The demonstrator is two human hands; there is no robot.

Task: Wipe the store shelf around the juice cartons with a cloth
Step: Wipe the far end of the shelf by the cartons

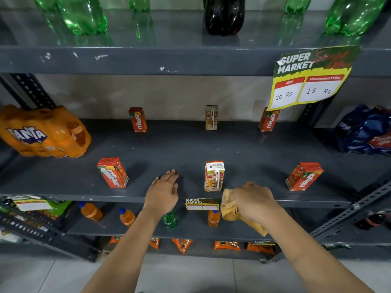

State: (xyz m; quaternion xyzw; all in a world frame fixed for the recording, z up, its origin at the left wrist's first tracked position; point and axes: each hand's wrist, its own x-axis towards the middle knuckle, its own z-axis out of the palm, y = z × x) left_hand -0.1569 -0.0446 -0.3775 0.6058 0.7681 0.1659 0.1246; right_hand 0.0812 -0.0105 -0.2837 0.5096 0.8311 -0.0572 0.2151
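Several small juice cartons stand on the dark grey middle shelf (169, 149). In the front row are a red carton (113, 175) at the left, a pale carton (214, 176) in the middle and a red carton (304, 176) at the right. Three more stand at the back (138, 119), (211, 117), (268, 120). My left hand (164, 193) lies flat and open on the shelf's front edge, between the left and middle front cartons. My right hand (255, 200) grips a crumpled yellow cloth (230, 208) at the front edge, just right of the pale carton.
An orange Fanta multipack (42, 132) fills the shelf's left end and a blue bottle pack (366, 130) the right end. A price sign (311, 79) hangs from the upper shelf with green and dark bottles. Small bottles (127, 216) stand on the lower shelf.
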